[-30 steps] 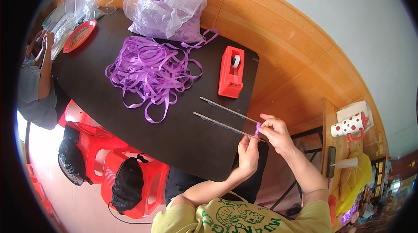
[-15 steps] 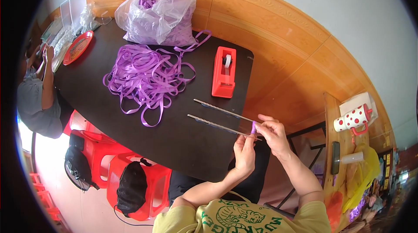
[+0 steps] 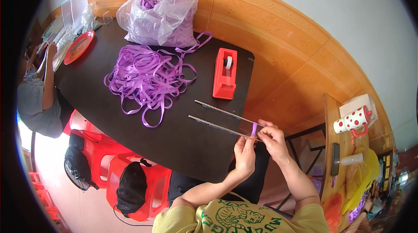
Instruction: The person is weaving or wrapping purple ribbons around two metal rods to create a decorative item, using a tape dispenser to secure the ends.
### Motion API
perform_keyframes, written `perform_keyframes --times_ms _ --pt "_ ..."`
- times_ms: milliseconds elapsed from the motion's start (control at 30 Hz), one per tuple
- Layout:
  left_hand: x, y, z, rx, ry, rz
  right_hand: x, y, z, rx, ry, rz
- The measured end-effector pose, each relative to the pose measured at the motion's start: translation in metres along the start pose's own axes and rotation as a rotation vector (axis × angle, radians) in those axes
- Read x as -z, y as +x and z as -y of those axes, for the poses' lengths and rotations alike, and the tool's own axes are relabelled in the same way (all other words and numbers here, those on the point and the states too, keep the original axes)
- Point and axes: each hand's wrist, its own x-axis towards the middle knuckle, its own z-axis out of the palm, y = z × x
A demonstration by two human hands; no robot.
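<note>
Two thin twisted metal rods (image 3: 217,125) stretch side by side past the right edge of the dark table. A short band of purple ribbon (image 3: 254,128) spans the rods near their near ends. With thumb and finger, my left hand (image 3: 245,157) pinches the ribbon's lower part against the nearer rod. My right hand (image 3: 274,143) is closed in a pinch just right of the band, at the ribbon; its fingers hide most of what they grip. Further left on the table lies a loose heap of purple ribbon (image 3: 143,74).
A red tape dispenser (image 3: 224,76) stands beyond the rods. Behind the heap sits a clear plastic bag (image 3: 159,19) stuffed with ribbon. Red stools (image 3: 152,185) carry black bags. A person (image 3: 39,102) works at the far left near a red plate (image 3: 79,47). A spotted tumbler (image 3: 352,119) rests on the right-hand shelf.
My right hand has shifted slightly down and away from the ribbon's top, showing more of the band between the rods. My left hand keeps its place.
</note>
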Motion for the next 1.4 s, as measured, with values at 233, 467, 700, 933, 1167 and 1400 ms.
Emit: perform_keyframes --times_ms 233,467,700,933,1167,1400 --pt "0.003 0.001 0.002 -0.002 0.027 -0.008 -0.007 0.003 0.017 -0.3 0.627 -0.062" --pt "0.004 -0.001 0.005 -0.026 -0.02 0.045 -0.016 0.0 0.002 -0.509 0.982 0.025" --pt "0.004 -0.004 0.004 -0.002 -0.03 0.035 -0.005 0.013 -0.029 -0.453 0.875 0.357" --pt "0.004 -0.006 0.001 -0.008 0.074 0.023 -0.002 0.019 -0.002 -0.383 0.929 0.17" --pt "0.036 -0.032 0.008 0.157 0.383 0.256 -0.022 0.027 0.0 -0.365 0.842 0.033" --pt "0.025 -0.069 -0.063 0.579 0.786 1.159 -0.006 0.006 -0.018 -0.273 0.894 -0.115"
